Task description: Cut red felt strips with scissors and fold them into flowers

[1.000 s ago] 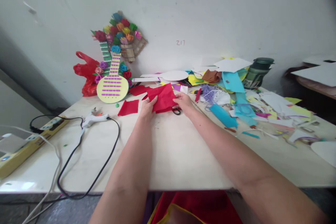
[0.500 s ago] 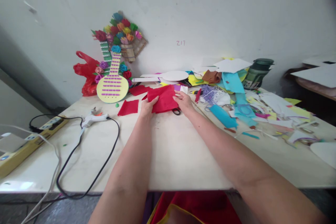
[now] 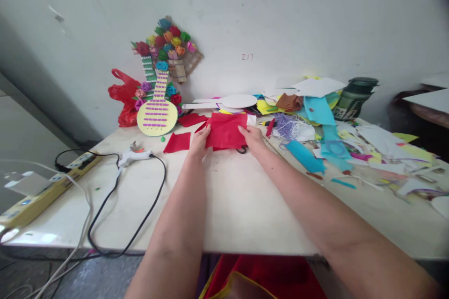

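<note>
A flat red sheet of crepe paper (image 3: 227, 131) is stretched between my two hands over the middle of the table. My left hand (image 3: 199, 142) pinches its left edge, thumb on top. At the right edge, my right hand (image 3: 253, 139) grips it between thumb and fingers. A smaller red crepe piece (image 3: 177, 142) lies to the left of my left hand, and another red piece (image 3: 192, 120) lies behind it. One black scissor handle loop (image 3: 242, 150) shows below the sheet near my right hand; the rest is hidden.
At left are a white glue gun (image 3: 135, 156) with a looping black cord and a yellow power strip (image 3: 52, 195). A yellow paper lute (image 3: 157, 117) leans at the back. Paper scraps (image 3: 382, 149) and a dark green bottle (image 3: 357, 98) fill the right side.
The red sheet has gone from tilted and creased to flatter and squarer between my hands. My grip has shifted slightly along its edges. The whole view has moved a little to the left.
</note>
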Demonstrator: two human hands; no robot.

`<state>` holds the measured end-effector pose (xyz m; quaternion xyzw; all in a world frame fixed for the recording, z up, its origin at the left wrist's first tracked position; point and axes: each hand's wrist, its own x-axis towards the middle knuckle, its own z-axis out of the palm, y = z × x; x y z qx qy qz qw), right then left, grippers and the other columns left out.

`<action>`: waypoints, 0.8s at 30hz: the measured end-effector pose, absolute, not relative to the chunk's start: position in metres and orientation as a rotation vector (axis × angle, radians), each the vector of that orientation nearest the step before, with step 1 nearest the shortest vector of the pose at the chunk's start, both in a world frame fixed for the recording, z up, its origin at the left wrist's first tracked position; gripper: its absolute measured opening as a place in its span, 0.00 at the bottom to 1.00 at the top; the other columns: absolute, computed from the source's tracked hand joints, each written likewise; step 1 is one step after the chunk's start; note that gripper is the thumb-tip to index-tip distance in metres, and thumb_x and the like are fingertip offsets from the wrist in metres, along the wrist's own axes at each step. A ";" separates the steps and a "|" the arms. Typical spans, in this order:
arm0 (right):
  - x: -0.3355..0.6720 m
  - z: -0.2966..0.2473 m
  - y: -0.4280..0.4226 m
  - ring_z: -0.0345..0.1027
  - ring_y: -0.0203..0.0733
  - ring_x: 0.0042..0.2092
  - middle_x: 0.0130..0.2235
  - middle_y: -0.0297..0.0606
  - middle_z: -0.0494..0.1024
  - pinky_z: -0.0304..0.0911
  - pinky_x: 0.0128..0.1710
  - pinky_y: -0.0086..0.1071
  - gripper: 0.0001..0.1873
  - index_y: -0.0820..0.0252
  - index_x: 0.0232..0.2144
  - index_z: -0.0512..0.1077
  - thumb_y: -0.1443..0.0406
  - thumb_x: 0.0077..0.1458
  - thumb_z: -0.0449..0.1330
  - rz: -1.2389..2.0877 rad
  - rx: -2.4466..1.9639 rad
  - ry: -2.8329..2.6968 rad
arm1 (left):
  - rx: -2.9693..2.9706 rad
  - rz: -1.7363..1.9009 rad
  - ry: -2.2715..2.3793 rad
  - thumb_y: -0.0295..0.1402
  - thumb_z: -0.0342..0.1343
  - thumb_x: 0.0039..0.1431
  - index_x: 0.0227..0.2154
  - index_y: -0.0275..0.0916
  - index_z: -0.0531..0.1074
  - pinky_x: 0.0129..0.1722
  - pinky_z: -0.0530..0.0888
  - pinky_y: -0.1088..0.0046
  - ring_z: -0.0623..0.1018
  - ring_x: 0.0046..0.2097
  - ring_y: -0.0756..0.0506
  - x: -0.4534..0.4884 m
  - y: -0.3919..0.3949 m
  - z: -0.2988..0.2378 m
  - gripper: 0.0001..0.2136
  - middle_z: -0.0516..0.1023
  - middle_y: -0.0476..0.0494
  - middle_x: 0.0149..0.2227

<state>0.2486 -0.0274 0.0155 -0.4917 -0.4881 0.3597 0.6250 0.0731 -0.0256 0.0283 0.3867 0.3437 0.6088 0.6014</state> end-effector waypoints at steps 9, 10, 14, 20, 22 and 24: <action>0.249 0.013 -0.025 0.59 0.34 0.22 0.15 0.26 0.61 0.57 0.22 0.27 0.17 0.59 0.17 0.61 0.53 0.38 0.60 0.797 -1.132 -1.030 | 1.044 1.166 0.823 0.28 0.61 0.44 0.26 0.31 0.72 0.28 0.72 0.76 0.74 0.25 0.50 0.052 -0.033 0.031 0.06 0.76 0.43 0.24; 0.249 0.013 -0.025 0.59 0.34 0.22 0.15 0.26 0.61 0.58 0.22 0.28 0.16 0.59 0.17 0.62 0.54 0.38 0.60 0.797 -1.131 -1.022 | 1.053 1.165 0.844 0.29 0.61 0.44 0.25 0.31 0.72 0.27 0.72 0.77 0.73 0.24 0.51 0.052 -0.033 0.031 0.06 0.75 0.44 0.23; 0.249 0.018 -0.029 0.59 0.35 0.21 0.15 0.27 0.60 0.60 0.20 0.28 0.13 0.59 0.19 0.63 0.56 0.40 0.60 0.858 -1.138 -0.953 | 1.065 1.321 0.952 0.32 0.60 0.44 0.24 0.32 0.70 0.25 0.72 0.76 0.71 0.23 0.52 0.049 -0.029 0.029 0.07 0.72 0.47 0.21; 0.250 0.020 -0.030 0.58 0.34 0.18 0.14 0.25 0.58 0.63 0.18 0.30 0.11 0.59 0.19 0.63 0.60 0.40 0.61 0.937 -1.151 -0.836 | 0.648 1.889 1.346 0.31 0.52 0.50 0.29 0.34 0.67 0.29 0.74 0.71 0.72 0.29 0.50 0.032 -0.011 0.023 0.05 0.69 0.47 0.26; 0.250 0.020 -0.029 0.57 0.33 0.17 0.14 0.24 0.56 0.63 0.16 0.29 0.12 0.58 0.18 0.61 0.60 0.39 0.61 0.945 -1.138 -0.825 | 0.514 1.965 1.468 0.32 0.48 0.52 0.32 0.35 0.68 0.30 0.74 0.71 0.73 0.33 0.48 0.024 -0.007 0.020 0.08 0.71 0.43 0.31; 0.249 0.019 -0.029 0.57 0.32 0.16 0.14 0.24 0.56 0.63 0.14 0.28 0.13 0.58 0.17 0.60 0.59 0.38 0.61 0.925 -1.146 -0.822 | 0.504 1.964 1.517 0.34 0.46 0.54 0.35 0.35 0.68 0.32 0.73 0.70 0.74 0.37 0.45 0.016 -0.004 0.016 0.10 0.71 0.40 0.34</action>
